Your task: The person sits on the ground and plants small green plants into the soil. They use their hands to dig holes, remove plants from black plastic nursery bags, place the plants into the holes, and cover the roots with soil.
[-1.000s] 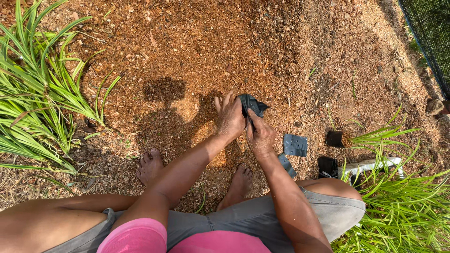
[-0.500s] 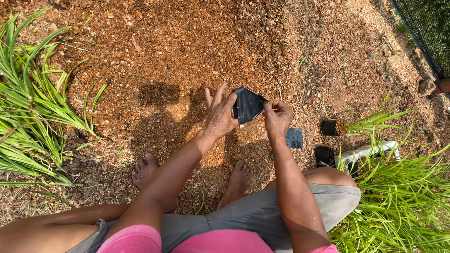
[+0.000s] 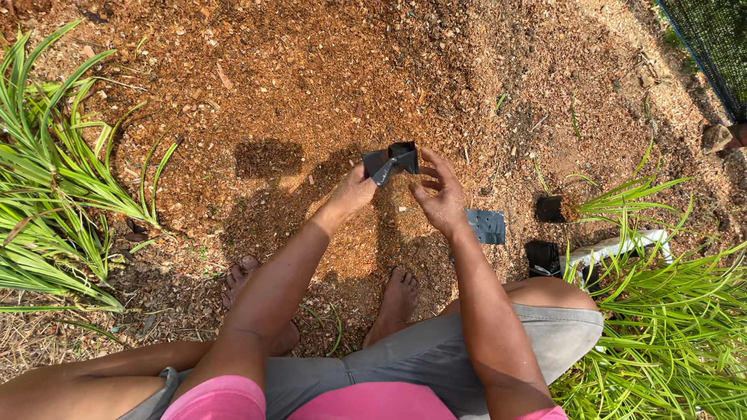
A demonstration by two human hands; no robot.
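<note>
My left hand (image 3: 354, 190) grips a small black plastic nursery bag (image 3: 391, 161) by its lower edge and holds it above the mulch-covered ground. My right hand (image 3: 441, 196) hovers just right of the bag with its fingers spread, not touching it. A flattened black bag (image 3: 486, 226) lies on the ground beside my right wrist. I crouch barefoot, with both feet (image 3: 397, 302) on the wood chips below my hands.
Two seedlings in black bags (image 3: 551, 208) (image 3: 542, 257) lie at the right among long grass-like leaves (image 3: 669, 311). A clump of green blades (image 3: 54, 187) fills the left edge. Dark netting (image 3: 712, 39) runs along the top right corner.
My right hand has let go of the black bag and opened beside it. My left hand alone now holds the bag, which has unfolded from a crumpled state.
</note>
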